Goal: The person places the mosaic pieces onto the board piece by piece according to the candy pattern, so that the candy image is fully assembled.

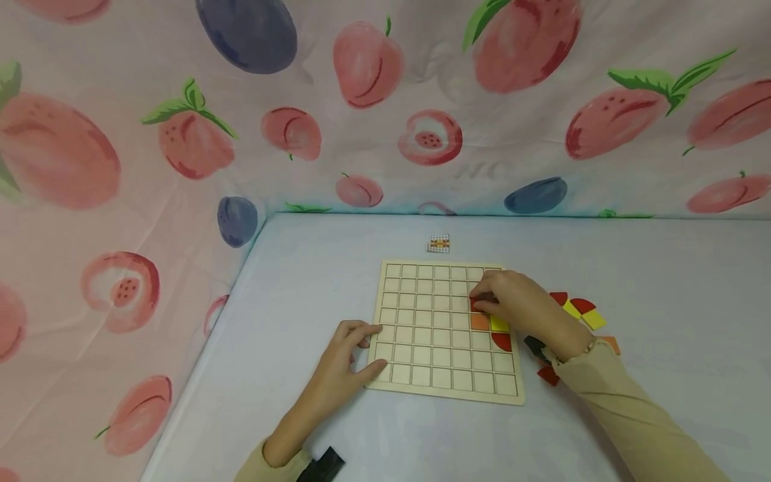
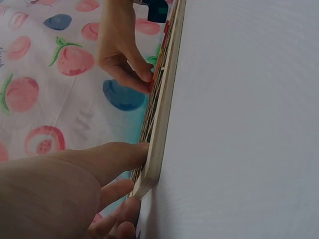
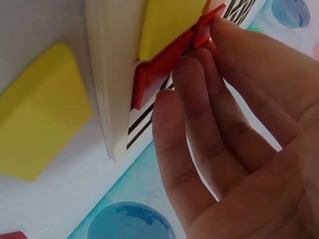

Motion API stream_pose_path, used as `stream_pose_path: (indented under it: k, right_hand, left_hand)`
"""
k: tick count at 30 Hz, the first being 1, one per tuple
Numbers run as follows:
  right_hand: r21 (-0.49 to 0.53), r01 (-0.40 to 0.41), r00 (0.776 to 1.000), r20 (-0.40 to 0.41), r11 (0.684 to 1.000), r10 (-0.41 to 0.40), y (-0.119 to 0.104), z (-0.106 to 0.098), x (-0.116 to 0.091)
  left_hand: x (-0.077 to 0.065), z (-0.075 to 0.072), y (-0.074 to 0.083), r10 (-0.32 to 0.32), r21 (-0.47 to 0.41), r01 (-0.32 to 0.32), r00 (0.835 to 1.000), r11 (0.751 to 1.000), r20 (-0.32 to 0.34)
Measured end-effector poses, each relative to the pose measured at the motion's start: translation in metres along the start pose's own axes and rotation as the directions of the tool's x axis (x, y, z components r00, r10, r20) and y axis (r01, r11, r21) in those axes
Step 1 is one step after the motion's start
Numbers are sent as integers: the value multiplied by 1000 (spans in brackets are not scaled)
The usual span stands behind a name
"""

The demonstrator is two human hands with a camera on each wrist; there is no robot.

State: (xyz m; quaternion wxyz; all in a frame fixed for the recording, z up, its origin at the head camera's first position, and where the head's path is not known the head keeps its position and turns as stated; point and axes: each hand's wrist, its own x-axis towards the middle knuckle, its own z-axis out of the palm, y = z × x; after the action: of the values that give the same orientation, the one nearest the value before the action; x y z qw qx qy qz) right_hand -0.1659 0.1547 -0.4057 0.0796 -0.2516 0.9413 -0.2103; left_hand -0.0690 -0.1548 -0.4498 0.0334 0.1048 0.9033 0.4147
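Observation:
A square wooden grid board lies on the table. My left hand rests at its left edge, thumb and forefinger extended onto the rim. Over the board's right side, my right hand pinches a small red tile between thumb and fingertips, down at the grid. Just nearer in the grid sit an orange square tile, a yellow tile and a red quarter-circle tile. My right fingers partly hide the far right cells.
Loose red, yellow and orange tiles lie right of the board, among them a yellow tile and a red tile, some hidden by my right wrist. A small pattern card lies behind the board. Fruit-printed cloth rises behind and at left.

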Motion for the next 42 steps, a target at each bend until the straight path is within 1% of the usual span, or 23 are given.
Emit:
stream_pose_path:
  k: [7, 11, 16, 19, 24, 30, 35, 39, 42]
  right_hand:
    - [-37, -30, 1000, 2, 999, 30, -1, -2, -2]
    - [-51, -22, 1000, -23, 998, 21, 1, -7, -7]
    - [-58, 9, 998, -67, 998, -13, 4, -17, -16]
    - [-54, -10, 996, -86, 999, 5, 8, -22, -23]
    - [-48, -86, 994, -76, 995, 82, 17, -28, -33]
    - [-69, -125, 989, -88, 990, 118, 32, -31, -47]
    - [-77, -130, 989, -84, 989, 123, 43, -31, -53]
    - [-63, -130, 990, -70, 989, 126, 51, -29, -57]
    - [-55, -129, 989, -75, 990, 125, 56, -29, -60]
  left_hand:
    - [0, 0, 1, -6, -2, 6, 1000, 1000, -1]
    - [0, 0, 1, -11, -4, 11, 1000, 1000, 5]
    - [-2, 0, 2, -11, 5, 11, 1000, 1000, -3]
    - [-2, -1, 2, -5, 6, 5, 1000, 1000, -8]
    - [-1, 0, 2, 7, 8, -7, 1000, 1000, -10]
    - [1, 0, 3, 3, 3, -3, 1000, 1000, -3]
    - [2, 1, 4, -2, 1, 2, 1000, 1000, 4]
    - [1, 1, 3, -5, 8, 5, 1000, 1000, -4]
    - [0, 0, 3, -5, 12, 5, 1000, 1000, -11]
